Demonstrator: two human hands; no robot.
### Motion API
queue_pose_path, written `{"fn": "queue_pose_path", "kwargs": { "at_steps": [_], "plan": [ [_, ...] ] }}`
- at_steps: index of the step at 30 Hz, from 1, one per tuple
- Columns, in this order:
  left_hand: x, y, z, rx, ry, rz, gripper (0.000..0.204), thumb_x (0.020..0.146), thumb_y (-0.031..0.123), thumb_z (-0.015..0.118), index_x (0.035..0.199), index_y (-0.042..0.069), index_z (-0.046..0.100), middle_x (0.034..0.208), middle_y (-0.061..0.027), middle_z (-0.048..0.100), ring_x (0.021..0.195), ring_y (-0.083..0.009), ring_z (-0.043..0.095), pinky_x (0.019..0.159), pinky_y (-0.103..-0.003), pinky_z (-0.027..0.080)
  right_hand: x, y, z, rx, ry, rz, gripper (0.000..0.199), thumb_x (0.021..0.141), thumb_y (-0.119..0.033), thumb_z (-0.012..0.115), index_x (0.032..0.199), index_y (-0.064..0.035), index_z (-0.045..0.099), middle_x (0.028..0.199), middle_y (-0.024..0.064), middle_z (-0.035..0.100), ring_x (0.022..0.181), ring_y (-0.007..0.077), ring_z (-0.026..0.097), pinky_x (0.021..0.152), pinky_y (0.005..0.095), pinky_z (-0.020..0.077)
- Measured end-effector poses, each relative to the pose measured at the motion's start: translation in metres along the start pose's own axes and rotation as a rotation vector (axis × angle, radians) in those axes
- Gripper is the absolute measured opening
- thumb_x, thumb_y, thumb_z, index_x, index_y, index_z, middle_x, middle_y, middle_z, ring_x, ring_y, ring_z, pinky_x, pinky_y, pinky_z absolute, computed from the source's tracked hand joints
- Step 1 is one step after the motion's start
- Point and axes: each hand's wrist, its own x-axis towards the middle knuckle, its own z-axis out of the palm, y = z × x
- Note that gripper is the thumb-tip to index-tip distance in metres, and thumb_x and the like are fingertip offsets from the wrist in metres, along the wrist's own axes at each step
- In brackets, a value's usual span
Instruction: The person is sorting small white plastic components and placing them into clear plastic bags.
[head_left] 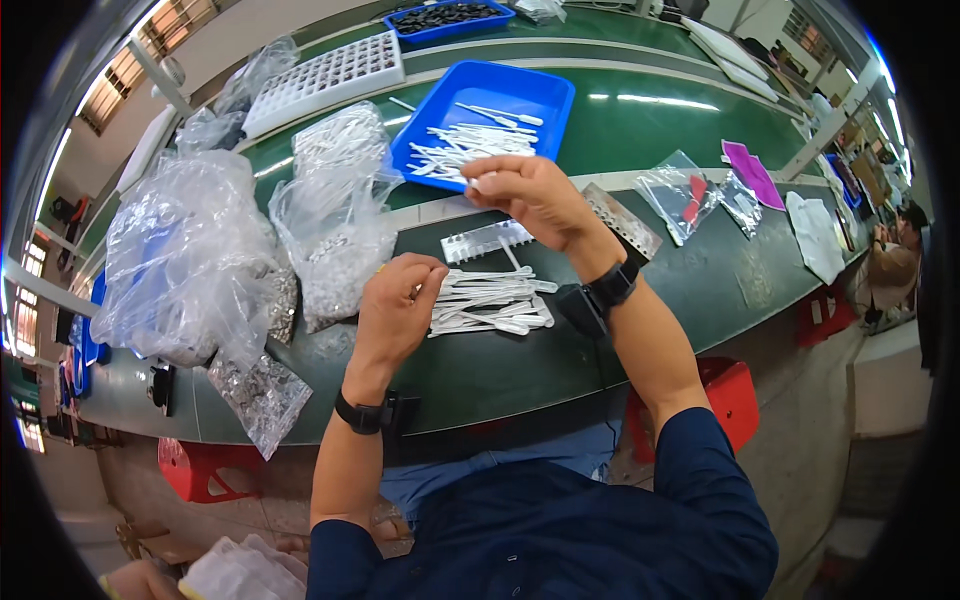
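My right hand [532, 200] is raised over the near edge of a blue tray [548, 95], its fingers pinched together. Something small and pale shows at those fingertips, too small to name. Inside the tray lie many slim white plastic sticks [465, 143], some with a wider end. My left hand [398, 300] is closed, thumb against curled fingers, beside a pile of similar white sticks [495, 303] on the green table. What it holds, if anything, is hidden. Between the hands and the tray sits a narrow toothed fixture [485, 243], with one stick slanting from it toward the pile.
To the left stand clear bags [340, 225] of white parts and a large bulky plastic bag [185, 250]. A white grid tray [330, 80] stands behind them. A perforated metal plate [625, 220], small bags [680, 195] and a magenta piece [752, 175] lie rightward. Red stools [735, 400] stand below.
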Motion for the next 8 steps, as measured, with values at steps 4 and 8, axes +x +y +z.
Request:
{"fn": "queue_pose_path", "kwargs": {
  "at_steps": [4, 8],
  "plan": [
    [0.016, -0.001, 0.029, -0.047, -0.068, 0.121, 0.010, 0.094, 0.007, 0.067, 0.088, -0.001, 0.070, 0.093, -0.0106, 0.072, 0.077, -0.0214, 0.065, 0.067, -0.033, 0.048, -0.022, 0.024, -0.046, 0.091, 0.069, 0.054, 0.029, 0.093, -0.008, 0.071, 0.119, 0.0041, 0.068, 0.113, 0.0101, 0.070, 0.103, 0.0178, 0.067, 0.097, 0.0303, 0.0526],
    [0.032, 0.011, 0.053, 0.316, -0.287, 0.063, 0.014, 0.095, 0.014, 0.068, 0.091, 0.001, 0.072, 0.098, -0.0107, 0.073, 0.085, -0.0237, 0.068, 0.072, -0.039, 0.050, -0.031, 0.028, -0.071, 0.166, 0.096, -0.004, 0.031, 0.093, -0.010, 0.072, 0.121, 0.0033, 0.068, 0.113, 0.0102, 0.070, 0.102, 0.0181, 0.067, 0.098, 0.0306, 0.0517]
  ]
}}
